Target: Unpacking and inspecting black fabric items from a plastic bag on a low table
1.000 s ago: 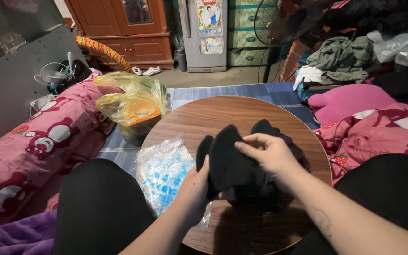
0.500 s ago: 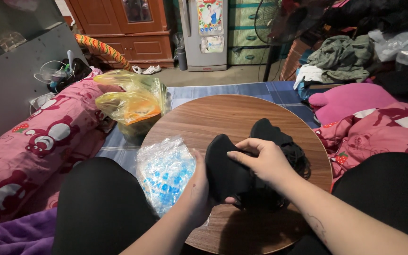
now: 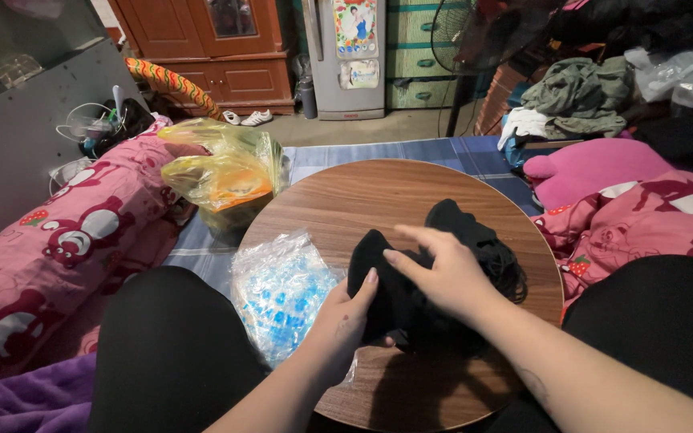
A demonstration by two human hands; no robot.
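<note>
A bundle of black cloth [image 3: 475,236] lies on a round wooden table [image 3: 378,196] in front of me. My left hand [image 3: 338,321] grips the cloth's near left edge from below, thumb up against the fabric. My right hand [image 3: 443,269] rests on top of the cloth with fingers stretched out toward the left, pressing it down. The part of the cloth under my right hand is hidden. A clear plastic bag with blue print [image 3: 278,293] lies at the table's left edge, beside my left hand.
A yellow plastic bag [image 3: 222,172] with orange contents sits left of the table. Pink patterned bedding [image 3: 66,240] lies on the left and pink bedding [image 3: 651,208] on the right. My knees in black flank the table. A wooden cabinet [image 3: 218,48] and small fridge [image 3: 346,56] stand behind.
My right hand has slid from the cloth's upper edge down and left across it, fingers now flatter. The cloth has been pressed lower and folded more compactly on the table.
</note>
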